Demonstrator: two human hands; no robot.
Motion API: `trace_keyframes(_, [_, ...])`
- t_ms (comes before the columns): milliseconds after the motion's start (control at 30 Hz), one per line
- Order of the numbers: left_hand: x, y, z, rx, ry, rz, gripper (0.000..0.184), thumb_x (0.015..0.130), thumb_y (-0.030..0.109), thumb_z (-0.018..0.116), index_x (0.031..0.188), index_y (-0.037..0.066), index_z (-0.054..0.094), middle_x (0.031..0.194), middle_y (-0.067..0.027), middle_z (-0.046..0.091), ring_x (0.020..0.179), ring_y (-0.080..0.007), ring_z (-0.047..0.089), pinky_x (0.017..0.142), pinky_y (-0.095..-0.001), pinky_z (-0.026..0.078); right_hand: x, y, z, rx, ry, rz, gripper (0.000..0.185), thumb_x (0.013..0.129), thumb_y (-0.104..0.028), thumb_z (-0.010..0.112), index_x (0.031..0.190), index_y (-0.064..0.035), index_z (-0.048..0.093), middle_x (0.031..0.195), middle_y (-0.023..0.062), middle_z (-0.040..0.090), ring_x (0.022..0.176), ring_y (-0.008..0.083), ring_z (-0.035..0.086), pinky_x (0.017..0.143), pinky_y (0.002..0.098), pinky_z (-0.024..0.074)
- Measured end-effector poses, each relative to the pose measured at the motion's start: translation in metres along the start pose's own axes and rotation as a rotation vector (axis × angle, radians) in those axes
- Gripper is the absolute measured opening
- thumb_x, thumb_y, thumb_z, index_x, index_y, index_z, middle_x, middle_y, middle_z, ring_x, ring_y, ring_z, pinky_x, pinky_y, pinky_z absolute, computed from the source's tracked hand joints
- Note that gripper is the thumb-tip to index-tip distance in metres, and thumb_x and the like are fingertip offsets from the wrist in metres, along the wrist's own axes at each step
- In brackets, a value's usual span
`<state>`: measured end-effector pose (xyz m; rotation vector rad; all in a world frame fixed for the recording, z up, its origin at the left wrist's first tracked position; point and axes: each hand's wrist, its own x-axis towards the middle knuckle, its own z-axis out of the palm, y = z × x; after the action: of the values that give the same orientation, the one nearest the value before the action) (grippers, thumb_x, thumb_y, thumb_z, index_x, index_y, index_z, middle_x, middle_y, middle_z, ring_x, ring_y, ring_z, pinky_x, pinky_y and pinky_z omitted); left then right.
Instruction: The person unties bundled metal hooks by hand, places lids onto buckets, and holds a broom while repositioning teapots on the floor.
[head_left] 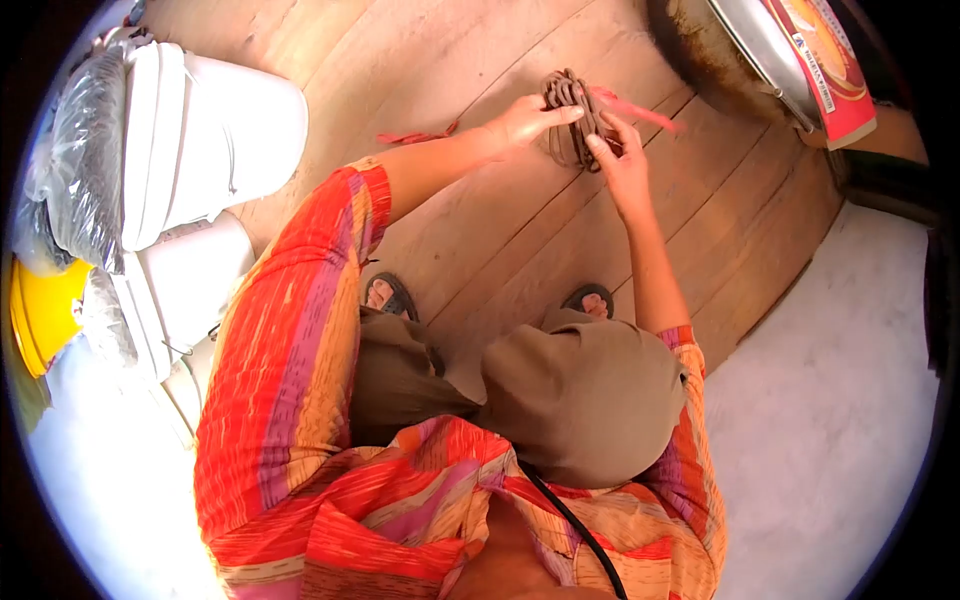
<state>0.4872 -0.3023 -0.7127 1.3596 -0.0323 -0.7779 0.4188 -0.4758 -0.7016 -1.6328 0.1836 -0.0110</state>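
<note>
head view, left hand [525,120] and right hand [627,165] outstretched, gripping cord [575,92]

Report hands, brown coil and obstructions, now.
Left hand and right hand gripping brown coil. Coil bunched in loops over wooden planks. Nothing visibly blocking hands.

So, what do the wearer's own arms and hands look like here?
The left sleeve and right sleeve are striped red, orange and purple, ending around the elbows. Below them the forearms are bare; the left hand and right hand wear no gloves.
</note>
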Motion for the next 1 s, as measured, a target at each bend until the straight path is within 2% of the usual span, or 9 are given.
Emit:
trace_keyframes(133, [-0.006, 0.051, 0.004, -0.328, -0.158, 0.074, 0.035, 0.087, 0.03, 0.06, 0.113, 0.007, 0.056, 0.11, -0.0024, 0.058, 0.103, -0.0142, 0.051, 0.09, -0.0322, 0.04, 0.001, -0.053, 0.002, -0.879, 0.041, -0.477, 0.07, 0.07, -0.043, 0.071, 0.122, -0.0025, 0.048, 0.116, 0.0131, 0.052, 0.103, 0.0306, 0.052, 0.09, 0.0378, 0.0407])
trace_keyframes(200, [-0.006, 0.075, 0.009, -0.356, -0.19, 0.1, 0.032, 0.088, 0.03, 0.059, 0.111, 0.009, 0.055, 0.105, -0.0012, 0.058, 0.097, -0.0129, 0.053, 0.087, -0.0323, 0.042, 0.009, -0.082, 0.0, -0.816, -0.008, -0.464, 0.065, 0.069, -0.035, 0.073, 0.121, -0.0034, 0.048, 0.109, 0.0174, 0.054, 0.103, 0.0338, 0.051, 0.087, 0.0398, 0.041])
trace_keyframes(267, [0.0, 0.086, 0.016, -0.474, -0.204, 0.172, 0.039, 0.09, 0.036, 0.054, 0.115, 0.006, 0.052, 0.109, -0.0038, 0.057, 0.102, -0.016, 0.053, 0.093, -0.0337, 0.039, 0.015, -0.097, 0.001, -0.892, -0.105, -0.359, 0.068, 0.071, -0.043, 0.07, 0.114, 0.0034, 0.047, 0.103, 0.0211, 0.055, 0.096, 0.0352, 0.052, 0.083, 0.0428, 0.0422])
trace_keyframes(400, [0.003, 0.088, 0.02, -0.341, -0.041, 0.075, 0.047, 0.081, 0.04, 0.066, 0.107, 0.003, 0.055, 0.094, -0.0034, 0.057, 0.087, -0.0142, 0.055, 0.08, -0.0314, 0.047, 0.005, -0.1, 0.028, -0.74, -0.184, -0.212, 0.049, 0.081, -0.031, 0.065, 0.107, 0.0021, 0.041, 0.098, 0.0261, 0.054, 0.09, 0.0404, 0.056, 0.076, 0.0437, 0.0446])
trace_keyframes(533, [-0.005, 0.075, 0.013, -0.358, 0.046, -0.091, 0.038, 0.076, 0.038, 0.07, 0.096, 0.007, 0.06, 0.083, -0.0022, 0.056, 0.076, -0.0123, 0.055, 0.067, -0.0288, 0.049, -0.01, -0.092, 0.041, -0.762, -0.29, -0.163, 0.06, 0.086, -0.034, 0.059, 0.126, 0.0033, 0.035, 0.105, 0.026, 0.056, 0.099, 0.0367, 0.057, 0.084, 0.0404, 0.044])
trace_keyframes(567, [-0.008, 0.072, 0.009, -0.369, 0.061, -0.096, 0.038, 0.076, 0.038, 0.07, 0.096, 0.007, 0.06, 0.083, -0.0022, 0.056, 0.076, -0.0123, 0.055, 0.067, -0.0288, 0.049, -0.005, -0.11, 0.031, -0.453, -0.446, 0.009, 0.057, 0.089, -0.036, 0.054, 0.127, 0.004, 0.04, 0.113, 0.021, 0.056, 0.103, 0.0297, 0.057, 0.088, 0.0368, 0.0431])
trace_keyframes(667, [-0.008, 0.074, -0.011, -0.564, 0.095, -0.153, 0.035, 0.075, 0.042, 0.07, 0.085, 0.01, 0.059, 0.074, 0.0011, 0.056, 0.066, -0.0117, 0.055, 0.059, -0.0275, 0.047, 0.005, -0.086, 0.002, 0.187, -0.112, 0.198, 0.036, 0.091, -0.033, 0.052, 0.111, -0.003, 0.059, 0.11, 0.01, 0.06, 0.097, 0.0168, 0.058, 0.087, 0.0317, 0.0448])
trace_keyframes(767, [-0.002, 0.078, -0.021, -0.501, 0.151, -0.124, 0.03, 0.077, 0.038, 0.07, 0.086, 0.011, 0.059, 0.073, 0.0012, 0.056, 0.065, -0.0118, 0.055, 0.059, -0.0284, 0.048, 0.014, -0.07, -0.015, 0.151, -0.012, 0.167, 0.037, 0.09, -0.033, 0.054, 0.111, -0.0021, 0.058, 0.11, 0.01, 0.06, 0.099, 0.0162, 0.057, 0.088, 0.0315, 0.044])
trace_keyframes(1000, [0.004, 0.072, 0.005, -0.203, 0.137, -0.179, 0.021, 0.084, 0.019, 0.063, 0.098, 0.005, 0.056, 0.083, -0.0045, 0.057, 0.077, -0.0159, 0.054, 0.069, -0.0329, 0.046, 0.018, -0.051, 0.013, 0.044, -0.147, 0.223, 0.05, 0.087, -0.032, 0.061, 0.121, 0.0021, 0.048, 0.104, 0.0063, 0.059, 0.1, 0.0157, 0.053, 0.09, 0.0305, 0.0393])
